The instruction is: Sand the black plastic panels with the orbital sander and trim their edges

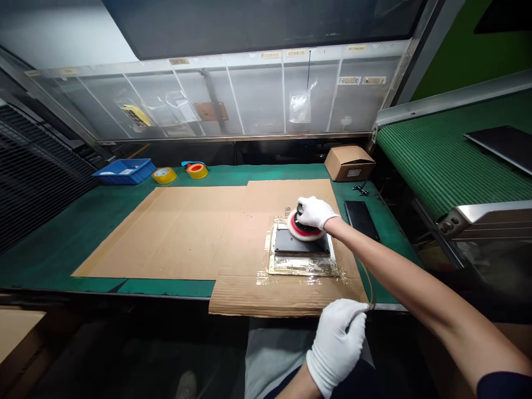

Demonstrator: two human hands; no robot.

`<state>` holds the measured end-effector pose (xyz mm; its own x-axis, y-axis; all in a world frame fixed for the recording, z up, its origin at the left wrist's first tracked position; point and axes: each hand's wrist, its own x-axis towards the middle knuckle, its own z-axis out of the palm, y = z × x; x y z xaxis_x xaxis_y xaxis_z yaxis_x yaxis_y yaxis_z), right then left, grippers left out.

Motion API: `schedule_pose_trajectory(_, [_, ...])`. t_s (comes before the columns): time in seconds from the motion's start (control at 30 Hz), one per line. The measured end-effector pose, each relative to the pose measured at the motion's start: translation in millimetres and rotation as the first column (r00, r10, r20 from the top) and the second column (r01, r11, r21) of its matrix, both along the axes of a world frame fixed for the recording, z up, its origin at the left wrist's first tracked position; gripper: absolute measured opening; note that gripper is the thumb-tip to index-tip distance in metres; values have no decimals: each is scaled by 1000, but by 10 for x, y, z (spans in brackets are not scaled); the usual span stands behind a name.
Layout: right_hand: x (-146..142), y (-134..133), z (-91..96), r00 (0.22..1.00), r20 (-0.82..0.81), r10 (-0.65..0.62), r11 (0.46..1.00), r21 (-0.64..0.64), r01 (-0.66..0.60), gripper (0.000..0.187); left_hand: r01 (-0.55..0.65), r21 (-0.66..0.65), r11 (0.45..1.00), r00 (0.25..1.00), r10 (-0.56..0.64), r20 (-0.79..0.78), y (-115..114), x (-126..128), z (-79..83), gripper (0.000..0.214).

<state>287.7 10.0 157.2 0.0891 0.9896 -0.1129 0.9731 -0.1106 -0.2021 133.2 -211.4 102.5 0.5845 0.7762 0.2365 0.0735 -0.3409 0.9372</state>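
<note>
My right hand (315, 211), in a white glove, is closed over a round polishing tool with a red and white pad (304, 230). The pad rests on the upper right corner of a dark flat panel (300, 244). That panel lies in a shiny taped fixture (302, 267) on brown cardboard (199, 233). My left hand (337, 343), also gloved, is low near the table's front edge with its fingers curled round a thin cord (369, 288) that runs up toward the tool.
A second dark panel (361, 219) lies right of the fixture. A small cardboard box (349, 162) stands at the back right. Two tape rolls (164, 175) and a blue tray (124, 170) sit at the back left. A green conveyor (449, 160) runs on the right.
</note>
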Motion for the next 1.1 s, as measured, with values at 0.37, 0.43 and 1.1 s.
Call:
schedule_pose_trajectory(0.37, [400,-573,-96,1000,15,-13,999,48,12,39,30,-31,999,1000,-30,-6,-34,97,-12,23])
schedule_pose_trajectory(0.43, [417,-574,-121,1000,-5,12,998,58,-11,41,36,-25,999,999,-37,-15,-52,110,-13,23])
schedule_pose_trajectory(1.1, [111,-369,-130,986,114,119,982,136,-134,75,-36,28,999,999,36,7,4,66,-286,26])
